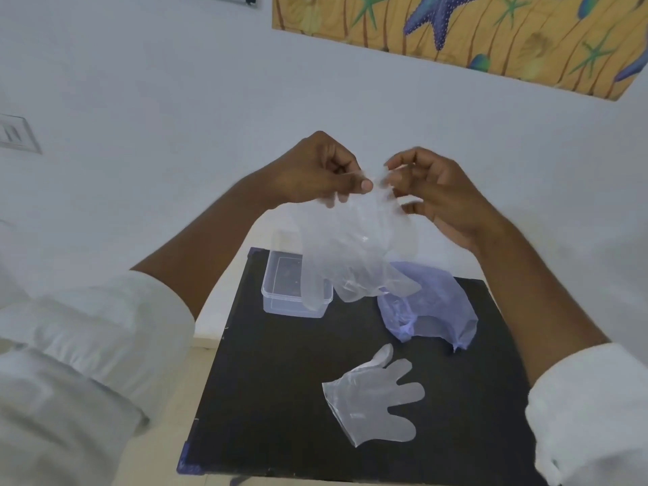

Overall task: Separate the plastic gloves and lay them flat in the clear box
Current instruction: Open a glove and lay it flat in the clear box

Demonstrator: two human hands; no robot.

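Note:
Both hands are raised above the black table. My left hand pinches the cuff edge of a bunch of clear plastic gloves, and my right hand pinches the same cuff from the other side. The gloves hang down with their fingers pointing at the table. Under them, at the table's far left, stands the clear box, open, partly hidden by the hanging gloves. A single clear glove lies flat on the table near the front.
A crumpled pale purple plastic bag lies to the right of the box. The table is small, with floor on its left side and a white wall behind. White sleeves cover both forearms.

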